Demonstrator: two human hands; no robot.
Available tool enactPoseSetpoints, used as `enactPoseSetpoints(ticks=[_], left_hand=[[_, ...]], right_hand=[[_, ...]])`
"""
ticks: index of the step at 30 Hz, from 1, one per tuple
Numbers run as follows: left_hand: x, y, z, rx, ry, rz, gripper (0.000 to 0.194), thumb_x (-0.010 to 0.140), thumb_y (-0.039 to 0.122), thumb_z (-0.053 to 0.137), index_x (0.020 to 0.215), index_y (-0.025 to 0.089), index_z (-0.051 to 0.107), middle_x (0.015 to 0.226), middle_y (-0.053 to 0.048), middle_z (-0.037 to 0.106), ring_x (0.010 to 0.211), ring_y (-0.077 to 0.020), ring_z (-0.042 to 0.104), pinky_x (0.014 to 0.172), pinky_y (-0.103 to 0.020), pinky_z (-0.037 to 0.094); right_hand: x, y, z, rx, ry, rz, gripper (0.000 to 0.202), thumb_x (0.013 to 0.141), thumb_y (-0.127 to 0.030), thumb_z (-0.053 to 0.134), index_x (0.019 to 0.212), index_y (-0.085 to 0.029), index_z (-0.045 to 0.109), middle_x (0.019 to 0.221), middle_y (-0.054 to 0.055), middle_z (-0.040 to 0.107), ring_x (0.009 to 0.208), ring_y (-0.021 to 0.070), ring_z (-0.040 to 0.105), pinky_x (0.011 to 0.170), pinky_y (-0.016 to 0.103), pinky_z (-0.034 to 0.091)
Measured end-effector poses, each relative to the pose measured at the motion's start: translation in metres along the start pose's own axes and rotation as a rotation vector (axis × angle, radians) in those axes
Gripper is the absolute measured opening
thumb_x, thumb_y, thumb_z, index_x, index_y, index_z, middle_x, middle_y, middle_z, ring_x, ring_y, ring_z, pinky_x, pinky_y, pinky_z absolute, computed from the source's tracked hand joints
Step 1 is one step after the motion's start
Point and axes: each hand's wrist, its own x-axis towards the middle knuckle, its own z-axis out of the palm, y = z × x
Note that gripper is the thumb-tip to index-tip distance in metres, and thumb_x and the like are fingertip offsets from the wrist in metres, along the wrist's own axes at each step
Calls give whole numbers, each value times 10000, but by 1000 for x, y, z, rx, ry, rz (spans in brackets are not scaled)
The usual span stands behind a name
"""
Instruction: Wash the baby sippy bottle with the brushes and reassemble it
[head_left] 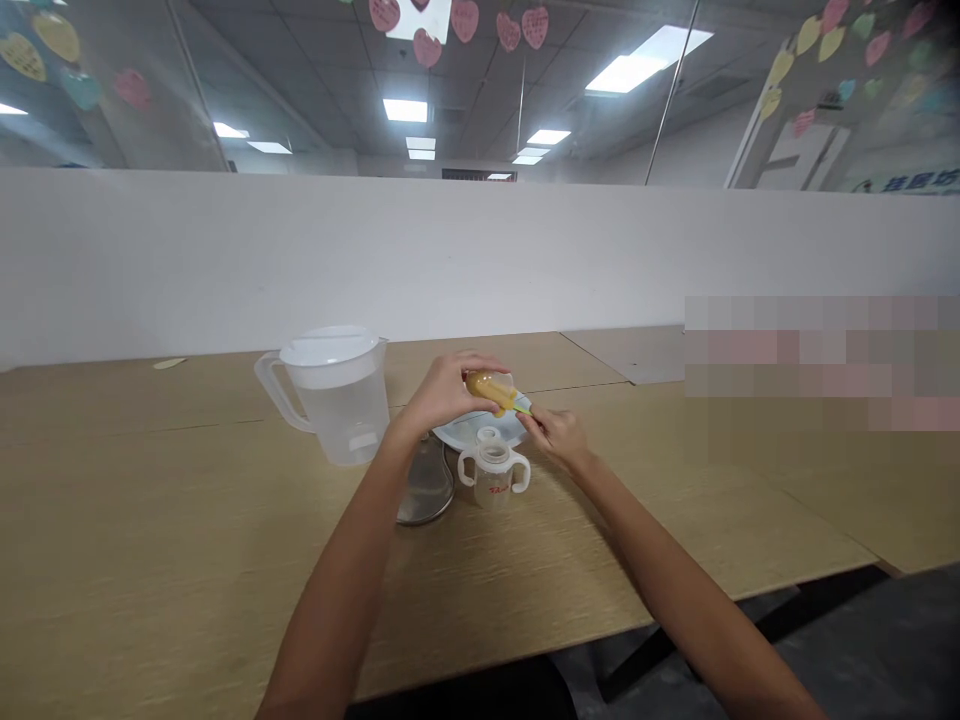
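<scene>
Closest: black seat edge [465, 690], then wooden table [225, 560]. On it, clear two-handled baby cup [493, 486], upright, open top, red lettering; shiny grey dish-like item [427, 488] just left, type unclear. Above and slightly beyond cup: small clear container [490, 386] with yellow-orange contents, held in the air, tipped on its side, long axis near horizontal, running left-right, right end slightly lower and toward right hand [556, 436]. Container sits under the palm side of left hand [456, 388], fingers over top, thumb below, clamped on it. Right hand is closed on thin green utensil [523, 410], tip at container's right end. Pale plate [459, 432] behind cup, partly hidden. Lidded translucent pitcher [341, 400] stands left, handle pointing left. Farther back: white wall [450, 260], glass above with heart-shaped notes [465, 20].
</scene>
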Motion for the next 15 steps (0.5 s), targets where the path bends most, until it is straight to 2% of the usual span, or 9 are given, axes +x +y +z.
enactPoseSetpoints(ticks=[2,4,8,11,15], left_hand=[[-1,-2,0,-21,-5,9,421,603,239,768,1007,196,655,1100,-53,606,1030,-179,548,894,-299,448],[-1,-5,-1,-35,-21,-17,426,603,235,766,1012,192,653,1115,-56,603,1037,-186,547,901,-309,447],[-2,-3,-5,-72,-97,-98,471,580,226,776,1032,189,647,1128,-50,609,1026,-190,561,912,-312,448],[-4,4,-9,-68,-115,-96,496,570,258,786,1040,189,645,1113,-46,619,1015,-188,567,909,-306,452],[-7,12,-15,-34,-107,-105,533,576,292,781,1075,187,628,1122,-55,613,1010,-191,566,909,-319,454]], right_hand=[[0,-2,-4,34,56,18,576,940,-486,307,530,-150,531,429,8,460,407,75,364,479,224,216],[1,-5,-7,67,88,104,577,930,-495,330,510,-146,517,428,6,449,410,72,348,481,220,222],[5,-10,-7,141,3,278,575,918,-530,324,536,-147,519,454,-2,463,425,70,361,472,212,220],[5,-12,-6,166,-58,229,563,916,-529,327,541,-152,512,454,-7,456,429,72,371,473,211,224],[1,-10,-6,158,-19,90,574,919,-511,333,507,-150,502,438,3,445,422,73,373,484,213,241]])
